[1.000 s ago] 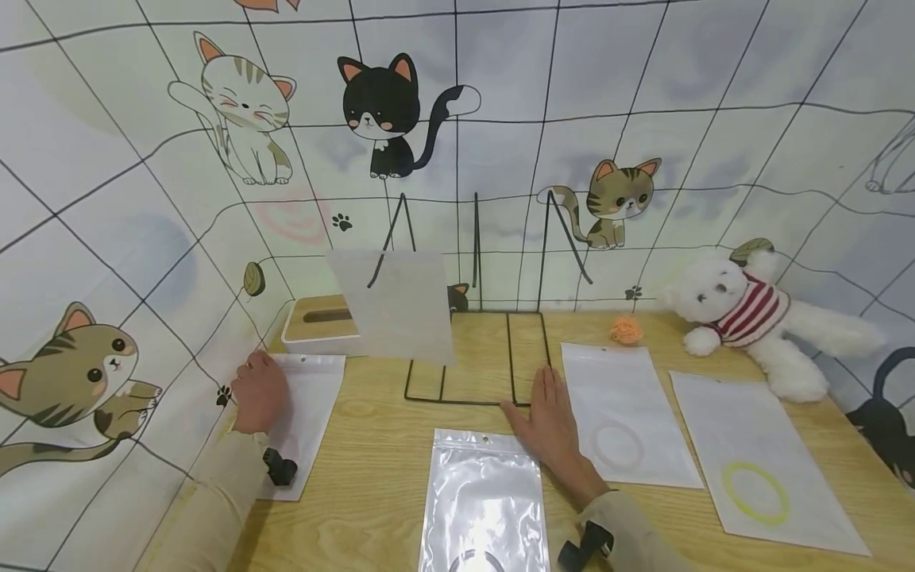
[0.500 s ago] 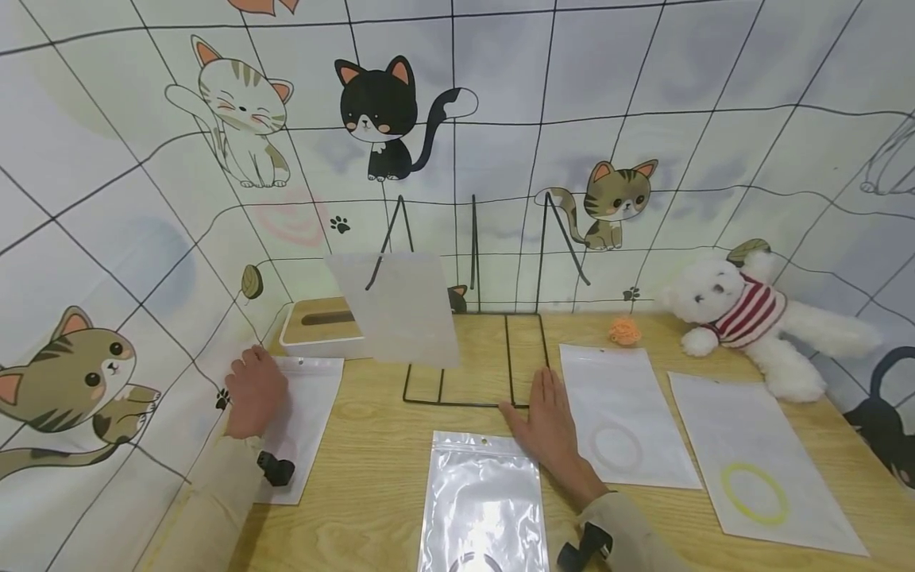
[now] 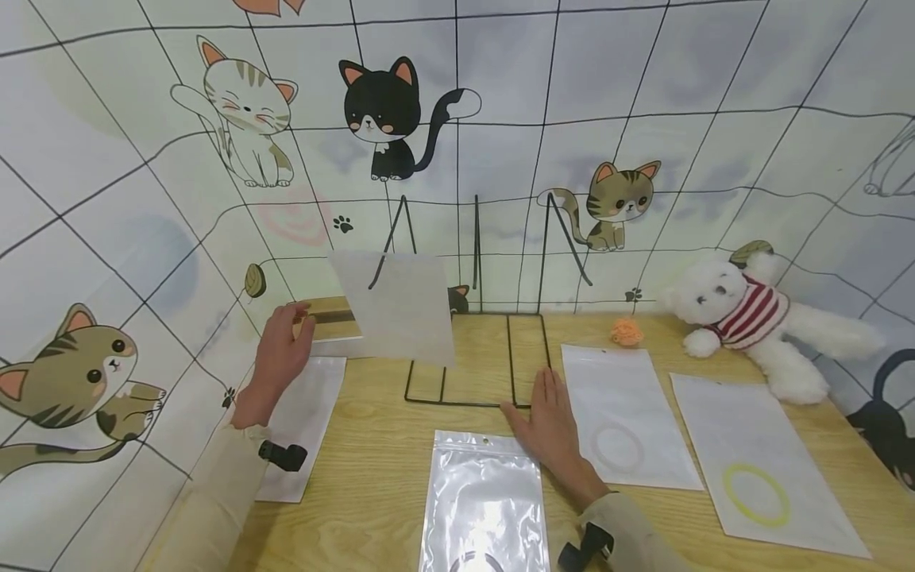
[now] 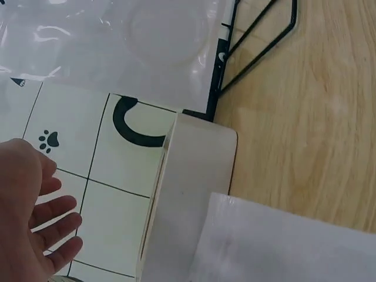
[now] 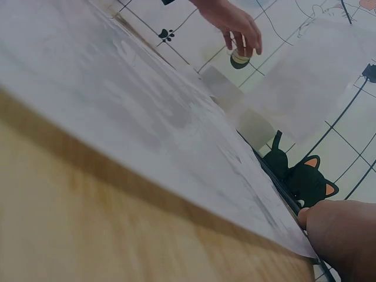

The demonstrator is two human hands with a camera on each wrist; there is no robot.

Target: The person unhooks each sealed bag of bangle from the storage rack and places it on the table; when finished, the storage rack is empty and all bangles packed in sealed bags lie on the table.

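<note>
My left hand (image 3: 282, 349) is raised by the left end of the tissue box (image 3: 343, 347), fingers loosely bent with nothing between them. In the left wrist view its relaxed fingers (image 4: 61, 223) are beside the box's white wall (image 4: 202, 164). My right hand (image 3: 552, 421) rests with straight fingers along the right front corner of a black wire display rack (image 3: 511, 349). From the rack's left hook hangs a white zip bag (image 3: 403, 318). In the left wrist view, the hanging bag (image 4: 111, 41) shows a faint ring. Another white zip bag (image 3: 307, 429) lies below my left forearm.
A shiny zip bag (image 3: 482, 477) lies at the front middle. Two more bags lie at right, one with a pale ring (image 3: 617, 446), one with a yellow ring (image 3: 755, 494). An orange ball (image 3: 627, 332) and a white plush bear (image 3: 750, 314) sit at the back right.
My left hand has lifted from the left bag's upper edge and moved up and right to the tissue box. The right hand stays at the rack's corner.
</note>
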